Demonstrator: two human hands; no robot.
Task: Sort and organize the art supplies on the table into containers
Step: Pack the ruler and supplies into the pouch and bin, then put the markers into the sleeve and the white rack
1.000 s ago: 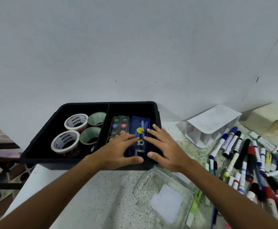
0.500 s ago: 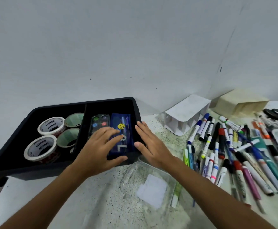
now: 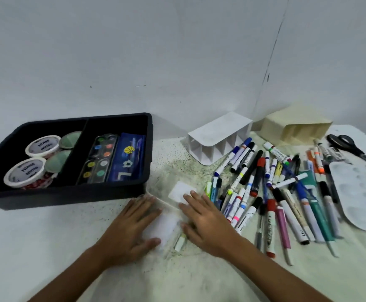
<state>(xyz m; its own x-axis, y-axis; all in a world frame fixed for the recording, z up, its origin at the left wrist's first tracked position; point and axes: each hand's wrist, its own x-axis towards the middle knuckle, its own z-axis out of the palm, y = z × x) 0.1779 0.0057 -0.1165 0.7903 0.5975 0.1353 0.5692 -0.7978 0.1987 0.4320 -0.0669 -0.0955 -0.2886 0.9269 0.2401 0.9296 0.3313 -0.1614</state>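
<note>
A black two-part bin (image 3: 103, 191) stands at the left. Its left part holds several tape rolls (image 3: 26, 173); its right part holds a watercolour palette (image 3: 98, 159) and a blue pouch (image 3: 127, 161). In front of it lies a clear plastic container (image 3: 171, 205) with a white label. My left hand (image 3: 132, 229) and my right hand (image 3: 203, 221) lie flat with straight fingers on either side of that container, touching it. A heap of markers and pens (image 3: 271, 192) spreads to the right of my right hand.
A white divided organiser (image 3: 219, 136) lies on its side by the wall, a cream box (image 3: 295, 125) beside it. Black scissors (image 3: 351, 149) and a white paint palette (image 3: 362, 190) sit at the far right. The table edge runs behind the bin's left end.
Both hands have drawn back out of the black bin, leaving the blue pouch there, and come down onto the clear container. The view has swung right and down.
</note>
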